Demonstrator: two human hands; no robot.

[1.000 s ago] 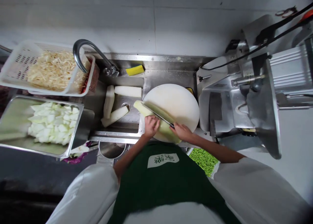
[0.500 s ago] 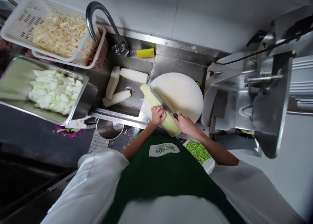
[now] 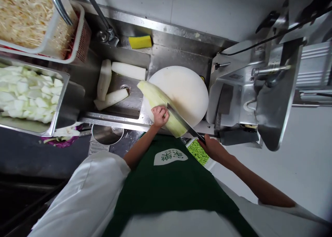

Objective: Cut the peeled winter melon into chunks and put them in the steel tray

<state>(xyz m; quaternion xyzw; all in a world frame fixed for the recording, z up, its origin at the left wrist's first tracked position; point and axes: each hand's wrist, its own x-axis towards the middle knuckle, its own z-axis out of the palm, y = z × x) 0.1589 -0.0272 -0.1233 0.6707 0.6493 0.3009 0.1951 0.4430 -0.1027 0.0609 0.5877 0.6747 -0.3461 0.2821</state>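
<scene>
A long, pale green peeled gourd (image 3: 155,94) lies slantwise across the left side of the round white cutting board (image 3: 185,86), its near end reaching the counter's front edge. My left hand (image 3: 160,116) presses on the gourd's middle with curled fingers. In my right hand (image 3: 214,148) is the dark handle of a kitchen knife (image 3: 179,119), held off to the lower right. The blade runs lengthwise along the gourd's right side, its tip near my left hand. How deep the blade sits in the flesh I cannot tell.
Three white peeled pieces lie in the sink (image 3: 135,109). A tap (image 3: 100,12) and yellow sponge (image 3: 140,42) are behind it. Left stand a metal pan (image 3: 67,81) of cut chunks and a basket (image 3: 81,33); right, a slicing machine (image 3: 276,98). Chopped greens (image 3: 197,151) sit below.
My right hand has pulled the knife back toward the lower right, with its tip now nearer my left hand. The left hand stays on the gourd. The whole view has shifted.
</scene>
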